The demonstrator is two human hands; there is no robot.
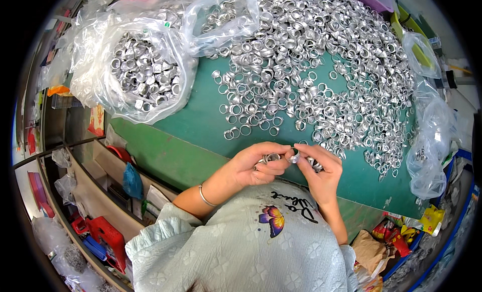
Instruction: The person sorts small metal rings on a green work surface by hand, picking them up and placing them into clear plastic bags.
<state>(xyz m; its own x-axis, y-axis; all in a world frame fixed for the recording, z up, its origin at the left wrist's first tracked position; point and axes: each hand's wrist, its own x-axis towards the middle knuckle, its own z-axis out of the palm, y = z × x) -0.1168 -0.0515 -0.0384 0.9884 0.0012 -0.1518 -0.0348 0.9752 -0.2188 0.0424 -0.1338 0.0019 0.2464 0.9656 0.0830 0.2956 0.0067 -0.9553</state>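
Both hands meet at the near edge of the green table, pinching one silver ring (294,156) between their fingertips. More rings (271,158) are tucked in the curled fingers of my left hand (255,164), which wears a bangle at the wrist. Some further rings (315,164) show in the palm of my right hand (324,171), partly hidden by its fingers. Just beyond my hands, a wide heap of loose silver rings (301,66) spreads over the table.
At the left stands an open clear plastic bag (188,86) full of chunky rings; a smaller bag (253,10) lies behind it. Crumpled plastic (427,161) hangs at the right edge. Below left are open drawers with a red plastic stool (108,236); snack packets (432,219) sit lower right.
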